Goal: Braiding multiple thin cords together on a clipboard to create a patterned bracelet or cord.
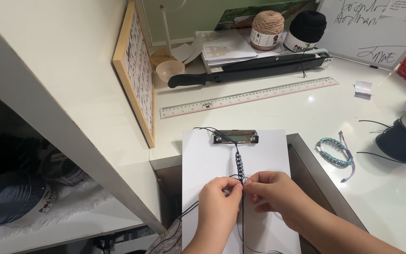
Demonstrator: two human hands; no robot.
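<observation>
i'm looking down at a white rectangular clipboard [212, 160] sitting at the near edge of the bench [306, 117], its silver metal clip [235, 137] at the far end. a dark knotted cord braid [239, 162] hangs from that clip and runs straight toward me, so its long axis goes far-to-near down the board's midline.

my left hand [218, 205] and right hand [271, 190] meet at the braid's near end, one on each side, fingertips nearly touching. both are pinched on the thin black cord strands [242, 221], which trail on past the hands toward the board's near edge. left looks closed on a strand at its left side; right is pinched right at the last knot. neither is clearly closer; the braid's end lies between them, just ahead of the fingertips.

well apart, toward the right edge of the bench: a finished light-blue woven bracelet [335, 153] and a black spool of cord [404, 138]. a clear plastic ruler [249, 97] lies crosswise beyond the clipboard.
</observation>
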